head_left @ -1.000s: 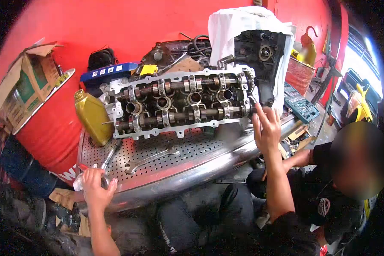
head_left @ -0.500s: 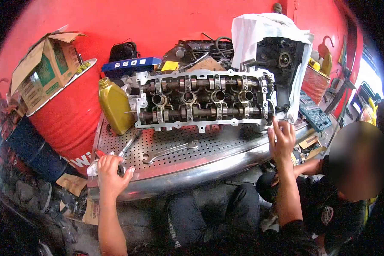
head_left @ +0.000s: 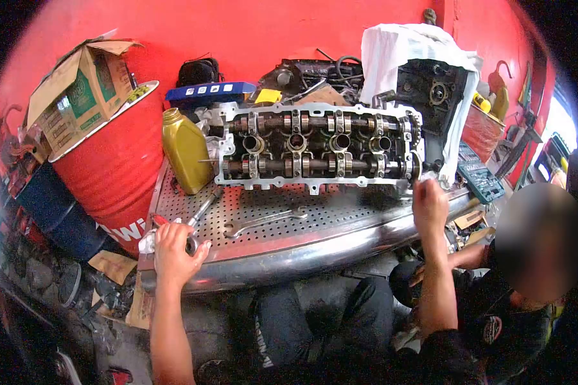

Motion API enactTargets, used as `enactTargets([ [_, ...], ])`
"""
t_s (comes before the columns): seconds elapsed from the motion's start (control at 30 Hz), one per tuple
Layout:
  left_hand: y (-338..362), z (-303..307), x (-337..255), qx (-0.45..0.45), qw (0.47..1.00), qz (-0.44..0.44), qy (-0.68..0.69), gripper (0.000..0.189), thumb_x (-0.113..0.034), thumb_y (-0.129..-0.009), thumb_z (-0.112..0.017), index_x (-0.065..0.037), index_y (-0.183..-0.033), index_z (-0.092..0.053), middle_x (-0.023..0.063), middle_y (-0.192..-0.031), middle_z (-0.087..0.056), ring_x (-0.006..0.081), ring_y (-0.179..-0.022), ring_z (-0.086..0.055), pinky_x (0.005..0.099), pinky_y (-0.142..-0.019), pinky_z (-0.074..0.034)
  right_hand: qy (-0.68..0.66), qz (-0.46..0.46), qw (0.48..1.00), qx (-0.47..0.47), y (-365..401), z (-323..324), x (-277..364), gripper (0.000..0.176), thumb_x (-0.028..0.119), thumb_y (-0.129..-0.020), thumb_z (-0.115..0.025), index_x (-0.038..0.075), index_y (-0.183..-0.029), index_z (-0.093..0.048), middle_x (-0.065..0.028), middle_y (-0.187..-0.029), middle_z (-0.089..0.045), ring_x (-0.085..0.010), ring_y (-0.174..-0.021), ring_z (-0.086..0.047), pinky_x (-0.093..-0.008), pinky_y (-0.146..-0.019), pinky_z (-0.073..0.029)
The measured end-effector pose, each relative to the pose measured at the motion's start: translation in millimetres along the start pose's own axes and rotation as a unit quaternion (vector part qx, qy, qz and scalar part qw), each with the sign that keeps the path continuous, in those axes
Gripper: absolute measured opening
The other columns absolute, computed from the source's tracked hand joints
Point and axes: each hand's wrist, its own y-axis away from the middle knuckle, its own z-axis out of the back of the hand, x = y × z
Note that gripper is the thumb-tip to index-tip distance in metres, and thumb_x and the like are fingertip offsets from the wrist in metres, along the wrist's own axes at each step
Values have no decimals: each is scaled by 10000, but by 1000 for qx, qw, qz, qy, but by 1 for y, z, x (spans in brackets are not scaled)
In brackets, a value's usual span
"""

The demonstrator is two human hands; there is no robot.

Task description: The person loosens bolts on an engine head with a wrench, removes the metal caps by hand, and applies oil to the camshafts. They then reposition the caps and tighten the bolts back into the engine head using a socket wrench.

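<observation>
My left hand (head_left: 176, 252) rests at the bench's left front corner, its thumb spread away from the fingers. Beneath and beside it lie a metal-handled tool (head_left: 203, 209), a dark ring-shaped part (head_left: 191, 245) and a red-ended tool (head_left: 158, 220). At the right end of an engine cylinder head (head_left: 315, 183), beside the camshaft sprocket, is my right hand (head_left: 431, 204). Its fingers are curled and slightly blurred; whatever they may hold is hidden. Camshafts and round plug tubes show in the cylinder head. A double open-ended wrench (head_left: 263, 222) lies on the perforated bench top (head_left: 202, 226).
A gold oil bottle (head_left: 185, 154) stands left of the cylinder head. Behind are a blue tray (head_left: 210, 92) and an engine block (head_left: 424, 93) partly wrapped in white cloth. A red drum (head_left: 112, 173) flanks the bench; another person (head_left: 514, 333) crouches at right, near a socket set (head_left: 478, 173).
My right hand's fingers, spread and bent before, are now curled in at the sprocket end. My left hand stays at the bench corner. The whole view has shifted slightly.
</observation>
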Motion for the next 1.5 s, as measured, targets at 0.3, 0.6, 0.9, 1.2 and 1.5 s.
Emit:
enactTargets([
  [0.3, 1, -2, 2, -19, 1000, -13, 0, 380, -260, -691, -828, -48, -928, -620, 119, -939, -610, 343, -989, -560, 465, -959, -416, 18, 5, 1000, -17, -54, -3, 2, 309, 341, -1016, -545, 49, -917, -535, -214, -819, -640, -457, -723, -624, -543, -611, -461],
  [0.6, 0, 2, 1, -16, 1000, -18, 8, 380, -290, -713, -826, -53, -926, -619, 123, -928, -606, 352, -971, -569, 474, -966, -415, -11, -89, 996, -17, -20, 4, -6, 300, 359, -1033, -515, 70, -960, -551, -220, -779, -631, -449, -768, -626, -524, -633, -449],
  [0.9, -5, 1, 1, -78, 994, 23, 77, 252, -223, -832, -736, -27, -954, -635, 157, -908, -647, 370, -903, -609, 462, -843, -472, -13, -8, 1000, 2, 20, -4, -8, 248, 249, -997, -586, 71, -831, -540, -180, -678, -596, -392, -585, -595, -468, -529, -450],
  [1.2, -117, -66, -107, -98, 985, -38, -138, 141, -178, -910, -616, -51, -911, -554, 114, -823, -644, 278, -780, -664, 384, -606, -566, -232, 24, 972, -12, 79, -36, 76, 166, 120, -959, -610, 37, -817, -585, -171, -667, -576, -369, -552, -569, -441, -521, -435],
  [1.5, -121, -63, -116, -62, 982, 7, -180, 178, -215, -907, -629, -60, -858, -556, 131, -764, -653, 288, -757, -682, 413, -605, -566, -345, -127, 914, -170, 55, -62, 51, 220, 205, -965, -647, 31, -1095, -605, -165, -840, -638, -320, -723, -636, -405, -664, -506],
])
